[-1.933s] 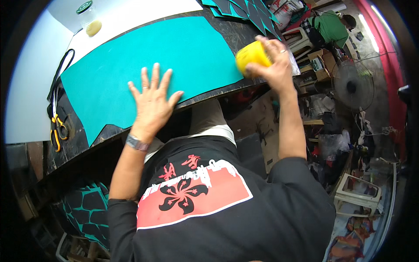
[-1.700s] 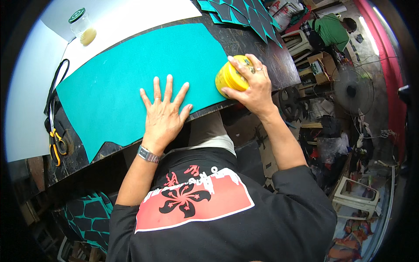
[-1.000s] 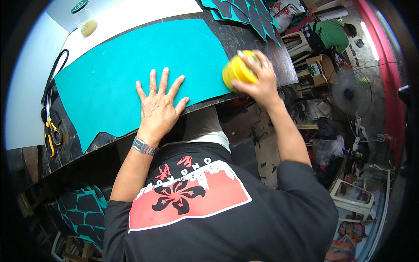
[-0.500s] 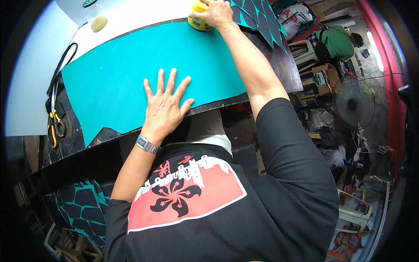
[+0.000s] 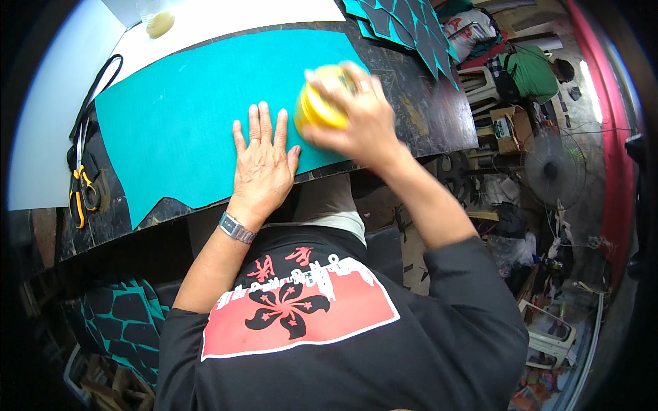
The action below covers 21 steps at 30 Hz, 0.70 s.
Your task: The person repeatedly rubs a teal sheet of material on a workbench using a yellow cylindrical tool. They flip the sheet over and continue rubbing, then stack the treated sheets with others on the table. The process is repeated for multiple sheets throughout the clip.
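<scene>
A large teal sheet (image 5: 178,127) lies flat on the dark table. My left hand (image 5: 263,168) rests palm down on it near the front edge, fingers stretched out. My right hand (image 5: 367,123) is wrapped round a yellow tub (image 5: 317,108) and holds it at the sheet's right part. Both hand and tub are smeared by motion, and I cannot tell whether the tub touches the sheet.
Orange-handled scissors (image 5: 83,198) and a black strap (image 5: 96,96) lie at the table's left. A jar (image 5: 160,25) stands on white sheeting behind. Black-and-teal patterned pieces (image 5: 404,27) lie at the back right. A person in green (image 5: 534,74) and a fan (image 5: 554,166) are beyond.
My right hand has brought the yellow tub from the table's back toward me, over the teal sheet. My left hand stays on the sheet, its fingers closer together.
</scene>
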Each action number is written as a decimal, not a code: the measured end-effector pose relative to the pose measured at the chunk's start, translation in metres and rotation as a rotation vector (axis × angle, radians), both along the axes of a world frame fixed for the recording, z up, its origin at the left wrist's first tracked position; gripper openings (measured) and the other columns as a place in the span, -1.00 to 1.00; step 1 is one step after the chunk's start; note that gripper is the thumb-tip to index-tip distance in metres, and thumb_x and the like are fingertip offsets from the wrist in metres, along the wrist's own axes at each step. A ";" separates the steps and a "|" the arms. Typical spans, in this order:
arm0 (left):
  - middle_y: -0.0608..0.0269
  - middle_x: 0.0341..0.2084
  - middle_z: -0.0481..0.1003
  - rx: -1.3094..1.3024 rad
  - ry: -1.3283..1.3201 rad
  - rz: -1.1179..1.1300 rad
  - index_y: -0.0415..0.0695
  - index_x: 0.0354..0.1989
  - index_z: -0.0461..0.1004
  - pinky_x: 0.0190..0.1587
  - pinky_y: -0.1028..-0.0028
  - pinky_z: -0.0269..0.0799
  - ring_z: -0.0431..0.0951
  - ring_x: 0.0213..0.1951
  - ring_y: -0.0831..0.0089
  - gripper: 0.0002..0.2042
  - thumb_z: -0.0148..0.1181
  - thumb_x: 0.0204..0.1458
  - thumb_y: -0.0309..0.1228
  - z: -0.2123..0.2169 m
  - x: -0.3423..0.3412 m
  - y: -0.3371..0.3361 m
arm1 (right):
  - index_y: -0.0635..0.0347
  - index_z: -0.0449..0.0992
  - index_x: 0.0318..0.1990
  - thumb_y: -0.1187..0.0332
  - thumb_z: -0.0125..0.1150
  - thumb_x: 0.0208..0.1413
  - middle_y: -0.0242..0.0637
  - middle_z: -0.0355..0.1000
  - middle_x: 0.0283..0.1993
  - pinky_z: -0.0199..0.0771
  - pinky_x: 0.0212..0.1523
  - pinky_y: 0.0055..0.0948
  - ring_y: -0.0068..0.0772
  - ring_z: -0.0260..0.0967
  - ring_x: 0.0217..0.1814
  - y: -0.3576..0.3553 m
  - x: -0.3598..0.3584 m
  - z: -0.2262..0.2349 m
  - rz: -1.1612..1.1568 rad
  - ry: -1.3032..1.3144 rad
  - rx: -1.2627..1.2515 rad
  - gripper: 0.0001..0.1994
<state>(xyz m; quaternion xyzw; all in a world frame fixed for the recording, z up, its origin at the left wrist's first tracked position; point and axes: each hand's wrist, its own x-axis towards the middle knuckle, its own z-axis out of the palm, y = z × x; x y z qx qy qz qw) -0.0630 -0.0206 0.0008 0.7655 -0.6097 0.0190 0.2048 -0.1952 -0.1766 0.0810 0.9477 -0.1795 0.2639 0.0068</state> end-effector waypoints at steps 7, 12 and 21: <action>-0.12 0.44 0.15 0.060 0.135 -0.103 -0.08 0.41 0.27 0.47 -0.02 -0.07 0.10 0.47 -0.01 -0.39 0.16 0.25 -0.08 0.025 0.029 0.009 | -0.01 0.61 0.02 -0.18 0.23 0.00 -0.21 0.50 0.20 0.33 0.27 0.01 0.00 0.35 0.25 -0.153 0.163 -0.024 -0.230 0.120 -0.013 -0.45; 0.07 0.45 0.16 0.097 -0.284 0.234 0.08 0.30 0.43 0.36 -0.42 -0.09 0.12 0.46 0.01 -0.36 0.25 0.10 0.13 0.046 0.139 0.056 | 0.00 0.53 0.19 -0.22 0.23 0.01 -0.12 0.46 0.26 0.28 0.31 0.07 -0.01 0.27 0.34 -0.176 0.166 -0.034 -0.116 0.135 -0.142 -0.33; 0.23 0.55 -0.04 0.277 -0.150 0.443 0.50 0.50 0.09 0.38 -0.50 -0.32 -0.15 0.54 -0.12 -0.18 0.09 0.05 0.40 -0.001 0.162 0.075 | -0.27 0.58 0.21 0.07 0.64 -0.39 0.16 0.29 0.24 0.52 0.05 -0.05 0.17 0.35 0.08 0.072 0.013 0.010 0.226 0.041 0.172 -0.21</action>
